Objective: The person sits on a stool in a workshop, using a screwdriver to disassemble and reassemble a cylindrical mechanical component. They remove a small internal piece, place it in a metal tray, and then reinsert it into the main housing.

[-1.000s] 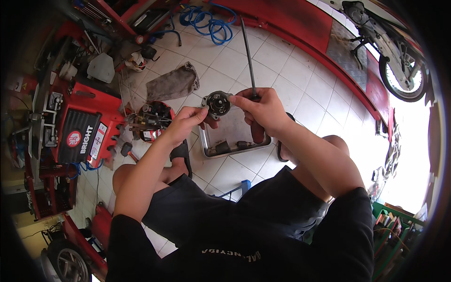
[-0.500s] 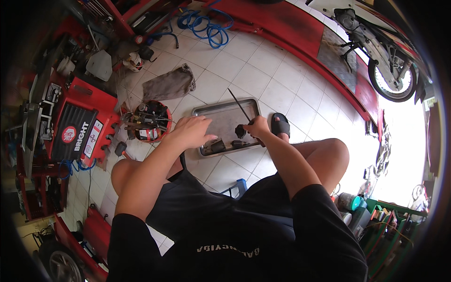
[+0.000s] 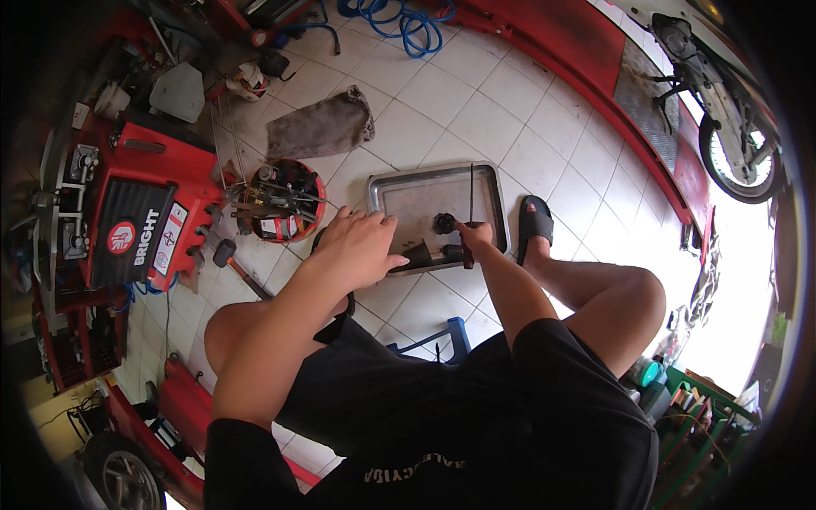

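A: What does the right hand [image 3: 478,235] have?
B: A long-shafted screwdriver [image 3: 472,194]. The fist is wrapped around its handle; the dark red butt shows below the hand, and the thin shaft points away from the person.
A: And the round black part [image 3: 444,223]?
B: Over the metal tray [image 3: 408,200], right of its middle, just left of that same hand. A fingertip seems to meet its edge — I cannot tell whether it is pinched or resting on the tray's bottom.
A: How is the left hand [image 3: 355,246]?
B: Palm down by the tray's near left corner, fingers loosely spread, thumb stretched out to the side. Nothing shows in it, though the palm is hidden.
A: What else lies in the tray?
B: A dark cup-shaped housing [image 3: 418,254] near the left thumb, and a smaller dark piece [image 3: 453,252] just beside it, close to the right hand.
A: And on the floor around?
B: To the left, a red tub [image 3: 320,183] crowded with tools, with a black-headed mallet [image 3: 224,252] near it. A stained grey rag [image 3: 314,129] lies beyond the tub — and a black sandal [image 3: 535,228] is on the person's right foot, beside the tray.
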